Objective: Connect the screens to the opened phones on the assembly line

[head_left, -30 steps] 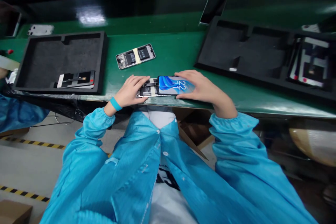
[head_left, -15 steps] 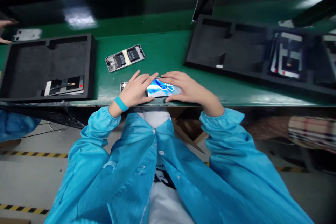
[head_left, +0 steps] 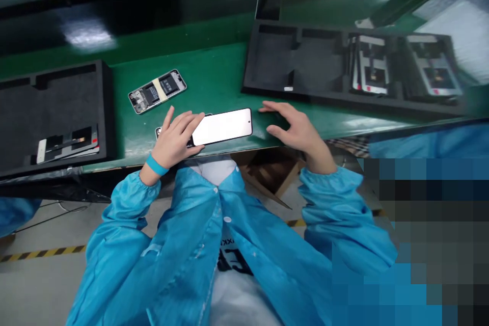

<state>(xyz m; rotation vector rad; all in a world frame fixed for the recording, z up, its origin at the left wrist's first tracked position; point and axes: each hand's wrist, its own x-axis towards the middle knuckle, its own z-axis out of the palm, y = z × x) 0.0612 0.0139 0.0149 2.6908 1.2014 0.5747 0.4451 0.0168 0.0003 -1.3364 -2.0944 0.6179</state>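
A phone screen (head_left: pixel 225 126) glows plain white near the bench's front edge, its right end showing a small camera hole. My left hand (head_left: pixel 175 135) lies over the screen's left end with its fingers spread, touching it; part of a phone frame shows from beneath that hand. To the right of the screen, my right hand (head_left: pixel 292 127) is apart from it, fingers parted and nothing between them. Behind my left hand lies an opened phone body (head_left: pixel 158 91) with a dark battery and a pale strip across it.
On the left, a black foam tray (head_left: pixel 105 112) holds screen parts (head_left: pixel 69 143). A second black tray (head_left: pixel 321 66) at the back right holds several more parts (head_left: pixel 372 66). Behind it a dark panel (head_left: pixel 268 4) stands upright. Another person's blue sleeve (head_left: pixel 431 137) is at the right.
The lit screen has gone from a blue picture with digits to plain white. My right hand has let go and moved right. The view has shifted to the right.
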